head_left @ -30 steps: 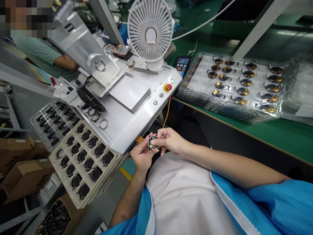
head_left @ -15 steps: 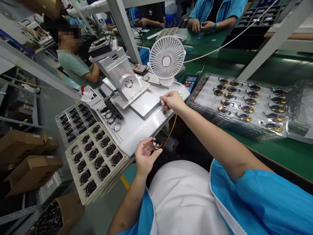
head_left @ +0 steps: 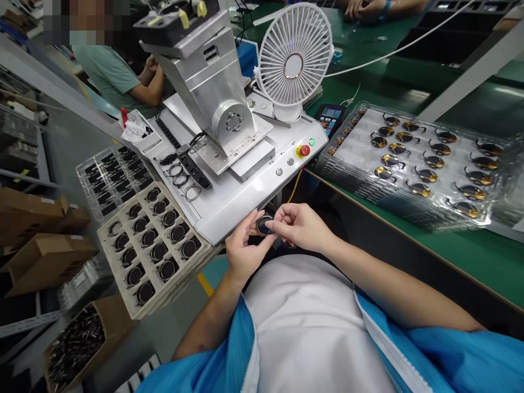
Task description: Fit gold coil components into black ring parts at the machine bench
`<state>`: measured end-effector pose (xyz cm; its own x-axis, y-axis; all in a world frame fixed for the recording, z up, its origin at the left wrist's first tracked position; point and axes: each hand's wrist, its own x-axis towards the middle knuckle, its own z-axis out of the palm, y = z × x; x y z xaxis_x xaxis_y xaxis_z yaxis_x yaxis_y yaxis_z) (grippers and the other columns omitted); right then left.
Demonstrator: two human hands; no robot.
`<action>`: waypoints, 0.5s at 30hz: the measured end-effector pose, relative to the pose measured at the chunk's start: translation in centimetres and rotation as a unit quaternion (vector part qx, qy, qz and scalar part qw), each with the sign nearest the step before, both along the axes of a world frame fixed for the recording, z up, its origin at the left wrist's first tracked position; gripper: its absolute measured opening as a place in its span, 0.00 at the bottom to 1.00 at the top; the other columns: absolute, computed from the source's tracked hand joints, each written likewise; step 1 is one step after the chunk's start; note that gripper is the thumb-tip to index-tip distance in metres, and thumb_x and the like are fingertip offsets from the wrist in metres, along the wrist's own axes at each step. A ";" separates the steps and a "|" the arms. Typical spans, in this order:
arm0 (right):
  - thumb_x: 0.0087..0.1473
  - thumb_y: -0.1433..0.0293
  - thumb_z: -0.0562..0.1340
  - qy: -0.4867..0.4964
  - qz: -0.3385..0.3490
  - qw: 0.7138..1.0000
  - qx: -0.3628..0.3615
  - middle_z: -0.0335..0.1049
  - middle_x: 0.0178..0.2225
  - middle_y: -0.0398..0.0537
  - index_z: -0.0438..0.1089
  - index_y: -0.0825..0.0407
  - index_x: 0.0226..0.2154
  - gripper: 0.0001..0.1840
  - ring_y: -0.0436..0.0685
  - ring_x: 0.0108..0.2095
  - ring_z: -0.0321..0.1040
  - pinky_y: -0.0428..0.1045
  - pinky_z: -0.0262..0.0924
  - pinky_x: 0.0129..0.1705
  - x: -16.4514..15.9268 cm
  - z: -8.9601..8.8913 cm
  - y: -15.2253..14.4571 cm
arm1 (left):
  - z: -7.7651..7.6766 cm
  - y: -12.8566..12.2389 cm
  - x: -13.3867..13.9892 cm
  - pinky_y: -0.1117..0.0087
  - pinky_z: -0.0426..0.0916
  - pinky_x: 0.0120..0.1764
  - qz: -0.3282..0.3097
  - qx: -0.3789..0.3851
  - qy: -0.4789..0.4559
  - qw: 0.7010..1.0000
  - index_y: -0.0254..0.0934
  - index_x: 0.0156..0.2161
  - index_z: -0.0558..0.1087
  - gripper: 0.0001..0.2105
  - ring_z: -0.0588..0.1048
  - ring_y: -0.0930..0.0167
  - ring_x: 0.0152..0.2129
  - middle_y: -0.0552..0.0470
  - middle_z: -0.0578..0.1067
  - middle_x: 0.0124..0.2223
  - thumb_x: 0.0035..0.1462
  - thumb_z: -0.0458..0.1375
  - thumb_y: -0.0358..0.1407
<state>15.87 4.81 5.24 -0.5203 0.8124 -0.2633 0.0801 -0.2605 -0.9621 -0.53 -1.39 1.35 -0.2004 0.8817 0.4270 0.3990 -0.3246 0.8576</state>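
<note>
Hands on the part: two, the left hand (head_left: 250,243) and the right hand (head_left: 302,225), brought together in front of the white shirt (head_left: 311,322).
Held part: one black disc (head_left: 264,226) with a pale rim, kept off every surface, near the front edge of the machine (head_left: 229,210).
Left grip: nearly closed; the disc is pinched at its rim between thumb and fingers.
Right grip: fingers curled, thumb tip laid against the disc's right side; whether anything is pinched there cannot be told.
Beige tray (head_left: 136,245): fifteen pockets in three rows of five; fourteen are filled with dark round parts, and one, in the far left corner, is seen pale.
Clear tray (head_left: 358,151): eighteen black-and-gold pieces (head_left: 426,174) are counted in its main rows; those crowded at the left edge cannot be counted.
Metal rings (head_left: 185,191): three, laid on the machine's left side.
Buttons: four, one red (head_left: 304,150), one lit green (head_left: 312,142), two silver (head_left: 290,161).
Fan (head_left: 293,65): one, white, stood at the machine's far right.
Co-workers: two partly seen, one green sleeve (head_left: 108,71) and one pair of hands (head_left: 363,9).
</note>
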 end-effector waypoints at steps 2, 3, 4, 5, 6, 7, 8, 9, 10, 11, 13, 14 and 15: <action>0.49 0.53 0.73 -0.006 0.001 1.000 0.003 0.67 0.16 0.39 0.66 0.52 0.26 0.23 0.47 0.12 0.59 0.41 0.51 0.13 0.0 0.0 0.1 | 0.1 0.0 0.1 0.65 0.82 0.43 0.000 0.008 0.011 1.000 0.37 0.60 0.72 0.31 0.84 0.61 0.44 0.40 0.81 0.53 0.50 0.73 0.31; 0.49 0.53 0.72 -0.009 0.001 1.000 0.005 0.67 0.16 0.39 0.66 0.52 0.26 0.23 0.47 0.12 0.59 0.41 0.51 0.13 0.0 0.0 0.2 | 0.1 -0.1 0.1 0.65 0.82 0.44 0.000 0.011 0.015 1.000 0.37 0.60 0.73 0.30 0.84 0.62 0.44 0.40 0.81 0.53 0.50 0.73 0.31; 0.49 0.53 0.72 -0.013 0.000 1.000 0.010 0.67 0.16 0.39 0.66 0.52 0.26 0.22 0.47 0.12 0.59 0.41 0.51 0.14 0.1 0.0 0.2 | 0.1 -0.1 0.1 0.65 0.82 0.44 0.001 0.013 0.018 1.000 0.37 0.59 0.73 0.30 0.84 0.62 0.44 0.40 0.81 0.53 0.50 0.73 0.31; 0.50 0.53 0.72 -0.019 -0.002 1.000 0.016 0.67 0.16 0.39 0.66 0.52 0.26 0.22 0.47 0.13 0.59 0.42 0.51 0.14 0.1 0.0 0.2 | 0.1 -0.2 0.1 0.65 0.82 0.43 0.003 0.014 0.020 1.000 0.37 0.59 0.73 0.30 0.84 0.62 0.43 0.40 0.82 0.53 0.51 0.72 0.31; 0.50 0.54 0.72 -0.026 -0.006 0.999 0.022 0.67 0.16 0.40 0.66 0.52 0.26 0.22 0.47 0.14 0.60 0.42 0.51 0.15 0.1 -0.1 0.2 | 0.2 -0.2 0.1 0.65 0.82 0.43 0.006 0.014 0.023 1.000 0.37 0.59 0.73 0.30 0.84 0.62 0.43 0.40 0.82 0.53 0.51 0.73 0.31; 0.50 0.54 0.72 -0.036 -0.011 0.999 0.030 0.67 0.17 0.40 0.66 0.52 0.25 0.21 0.47 0.14 0.60 0.42 0.51 0.16 0.1 -0.2 0.1 | 0.2 -0.3 0.1 0.65 0.82 0.43 0.010 0.013 0.025 1.000 0.37 0.59 0.73 0.29 0.84 0.62 0.43 0.40 0.82 0.53 0.50 0.73 0.32; 0.50 0.55 0.72 -0.045 -0.020 0.998 0.039 0.67 0.17 0.40 0.66 0.52 0.25 0.21 0.47 0.15 0.60 0.42 0.51 0.17 0.0 -0.3 0.0 | 0.3 -0.3 0.1 0.65 0.82 0.42 0.014 0.010 0.027 0.999 0.36 0.58 0.74 0.29 0.84 0.62 0.42 0.41 0.82 0.52 0.50 0.73 0.32; 0.50 0.56 0.72 -0.050 -0.034 0.997 0.048 0.67 0.18 0.40 0.66 0.52 0.25 0.20 0.47 0.16 0.60 0.42 0.52 0.18 -0.1 -0.5 -0.1 | 0.3 -0.4 0.1 0.65 0.82 0.42 0.018 0.008 0.028 0.999 0.36 0.58 0.74 0.28 0.84 0.62 0.42 0.41 0.82 0.52 0.50 0.73 0.32; 0.49 0.57 0.72 -0.050 -0.047 0.996 0.054 0.68 0.19 0.40 0.66 0.52 0.26 0.20 0.47 0.18 0.61 0.42 0.52 0.19 -0.3 -0.7 -0.2 | 0.3 -0.5 0.2 0.64 0.82 0.42 0.020 0.006 0.027 0.999 0.37 0.57 0.75 0.28 0.84 0.62 0.41 0.41 0.82 0.51 0.50 0.73 0.33; 0.48 0.57 0.73 -0.041 -0.055 0.996 0.053 0.68 0.20 0.40 0.66 0.52 0.28 0.19 0.47 0.19 0.62 0.42 0.53 0.20 -0.4 -0.8 -0.3 | 0.3 -0.5 0.4 0.64 0.83 0.42 0.020 0.005 0.024 1.000 0.37 0.57 0.75 0.27 0.84 0.62 0.41 0.42 0.83 0.51 0.50 0.73 0.32; 0.48 0.55 0.72 -0.003 -0.037 0.999 0.024 0.69 0.22 0.40 0.67 0.52 0.30 0.21 0.48 0.20 0.63 0.42 0.56 0.21 -0.2 -1.1 -0.4 | 0.2 -0.6 0.7 0.64 0.83 0.43 0.002 0.002 0.015 1.000 0.38 0.57 0.75 0.28 0.84 0.62 0.42 0.43 0.83 0.50 0.50 0.73 0.32; 0.47 0.53 0.72 0.017 -0.022 1.000 0.004 0.69 0.22 0.40 0.67 0.52 0.31 0.22 0.49 0.20 0.63 0.43 0.57 0.21 0.3 -1.2 -0.4 | 0.1 -0.7 0.8 0.63 0.82 0.44 -0.017 0.000 0.013 1.000 0.38 0.58 0.74 0.30 0.84 0.62 0.42 0.43 0.83 0.51 0.49 0.73 0.32; 0.46 0.51 0.73 0.031 -0.016 0.999 -0.011 0.69 0.22 0.41 0.67 0.52 0.30 0.24 0.49 0.20 0.63 0.43 0.58 0.20 1.2 -1.2 -0.4 | -0.1 -0.7 0.9 0.61 0.82 0.46 -0.042 -0.003 0.012 0.999 0.39 0.60 0.73 0.31 0.84 0.61 0.44 0.43 0.82 0.52 0.49 0.73 0.32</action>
